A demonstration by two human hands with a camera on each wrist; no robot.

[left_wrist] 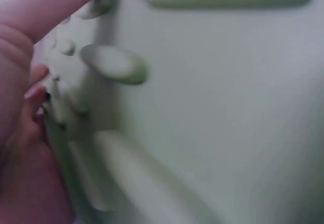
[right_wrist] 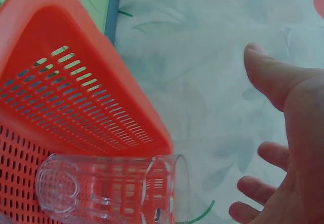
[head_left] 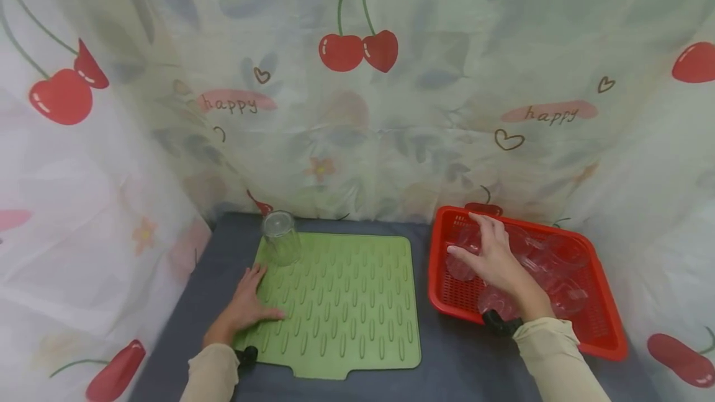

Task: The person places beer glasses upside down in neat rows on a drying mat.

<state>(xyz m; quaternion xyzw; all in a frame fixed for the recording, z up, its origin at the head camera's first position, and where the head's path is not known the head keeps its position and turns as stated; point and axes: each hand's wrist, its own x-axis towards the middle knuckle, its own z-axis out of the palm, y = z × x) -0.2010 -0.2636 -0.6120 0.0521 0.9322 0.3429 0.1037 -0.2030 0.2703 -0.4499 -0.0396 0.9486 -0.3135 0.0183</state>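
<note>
My left hand (head_left: 246, 303) rests on the left edge of the green ridged mat (head_left: 357, 303), thumb spread over its surface. In the left wrist view, part of the hand shows close beside the mat's blurred ridges (left_wrist: 116, 67). Bottom up at the mat's far left corner stands a clear drinking glass (head_left: 282, 242). Over the red plastic basket (head_left: 606, 321) is my right hand (head_left: 497, 262), thumb and fingers spread apart and nothing between them. The right wrist view has a clear glass (right_wrist: 106, 188) lying on its side in the basket, apart from the fingers.
Several more clear glasses (head_left: 566, 296) lie in the basket. A dark grey cloth (head_left: 391, 386) covers the table beneath mat and basket. Cherry-printed white sheets (head_left: 357, 141) hang close behind the table and at both sides.
</note>
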